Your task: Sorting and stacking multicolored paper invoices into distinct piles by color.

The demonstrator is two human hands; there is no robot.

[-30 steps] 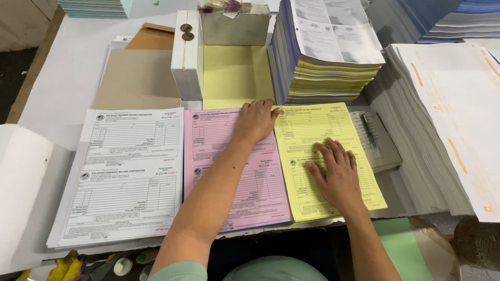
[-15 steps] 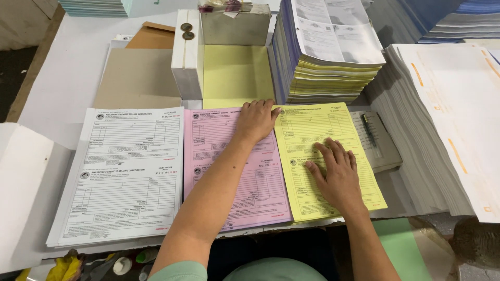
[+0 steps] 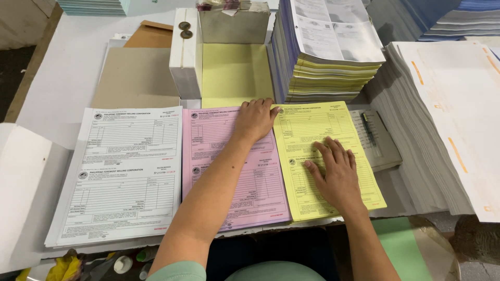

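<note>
Three stacks of printed forms lie side by side at the table's front: a white stack (image 3: 122, 171), a pink stack (image 3: 219, 156) and a yellow stack (image 3: 307, 130). My left hand (image 3: 255, 118) rests flat on the pink stack's top right corner, its fingertips reaching the yellow stack's edge. My right hand (image 3: 333, 169) lies palm down, fingers spread, on the middle of the yellow stack. Neither hand grips a sheet.
Behind the forms are a plain yellow sheet pile (image 3: 234, 73), a white box (image 3: 185, 52), a grey box (image 3: 234, 23) and brown cardboard (image 3: 136, 78). A tall stack of printed sheets (image 3: 328, 57) stands at the back right. Large white paper piles (image 3: 448, 114) fill the right side. A pen (image 3: 369, 127) lies on a pad.
</note>
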